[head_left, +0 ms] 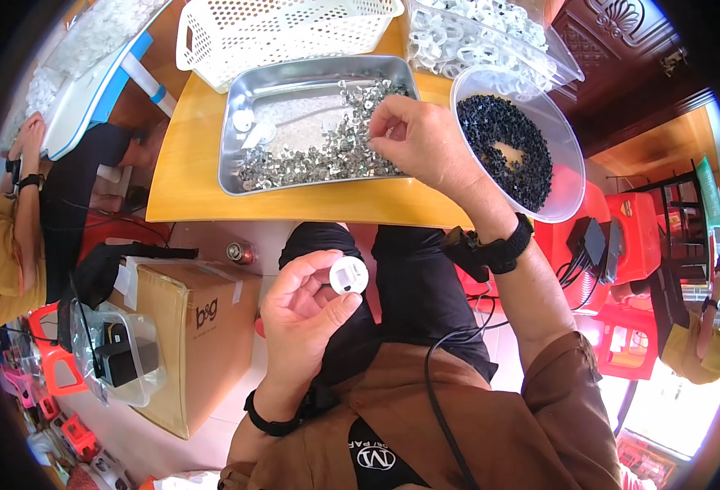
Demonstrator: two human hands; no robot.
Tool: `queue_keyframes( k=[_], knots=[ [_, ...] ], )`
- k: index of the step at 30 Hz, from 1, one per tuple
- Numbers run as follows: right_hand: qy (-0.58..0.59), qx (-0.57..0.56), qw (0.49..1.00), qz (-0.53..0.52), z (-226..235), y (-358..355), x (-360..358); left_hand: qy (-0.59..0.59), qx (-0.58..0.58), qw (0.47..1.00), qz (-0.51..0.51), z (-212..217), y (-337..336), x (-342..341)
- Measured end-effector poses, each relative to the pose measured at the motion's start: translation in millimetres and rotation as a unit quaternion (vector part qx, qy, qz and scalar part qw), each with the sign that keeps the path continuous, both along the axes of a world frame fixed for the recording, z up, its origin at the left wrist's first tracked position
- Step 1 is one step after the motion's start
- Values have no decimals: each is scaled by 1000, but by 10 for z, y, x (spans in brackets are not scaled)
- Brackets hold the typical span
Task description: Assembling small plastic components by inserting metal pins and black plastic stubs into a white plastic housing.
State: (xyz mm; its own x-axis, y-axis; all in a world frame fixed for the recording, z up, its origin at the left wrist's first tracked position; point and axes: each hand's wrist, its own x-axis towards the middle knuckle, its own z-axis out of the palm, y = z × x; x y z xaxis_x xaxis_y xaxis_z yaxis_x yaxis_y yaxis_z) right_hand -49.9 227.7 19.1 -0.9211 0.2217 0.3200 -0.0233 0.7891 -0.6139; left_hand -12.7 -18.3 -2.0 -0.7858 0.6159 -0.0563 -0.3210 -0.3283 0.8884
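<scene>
Left hand point(307, 314) over the lap, thumb and fingers pinching a small white round cap point(348, 275), right hand point(421, 140) over the steel tray point(233, 122), fingertips pressed together among small silver metal parts point(327, 155), black-bead tub point(568, 175) beside.

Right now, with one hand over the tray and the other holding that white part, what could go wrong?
1. The left hand pinches the small round white part over the lap, off the table; a loose grip could drop it to the floor.
2. The right hand picks among tiny metal pieces in the steel tray; some could flick out.
3. The clear bowl of black bits overhangs the table edge by the right forearm; a nudge might tip it.
</scene>
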Motion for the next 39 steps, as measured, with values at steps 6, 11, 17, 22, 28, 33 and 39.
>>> queue_keyframes(
  k=[6,11,17,22,28,33,39],
  knots=[
    [9,-9,1000,-11,-53,20,-22,5,0,1000,2,-6,-11,-10],
    [76,-66,994,-27,-66,-26,-67,2,-7,1000,7,-3,-23,-18],
    [81,263,961,31,-198,-7,-234,-6,-21,1000,11,6,-19,-19],
    [49,380,921,68,-237,-37,-335,6,-26,999,18,-8,-54,-31],
    [47,260,963,50,-226,23,-267,-6,-32,999,22,-1,-65,-36],
    [37,278,959,37,-223,15,-306,-7,-26,999,16,30,-42,-33],
    [17,128,991,17,-167,45,-288,-6,-23,1000,19,17,-60,-37]
  ],
)
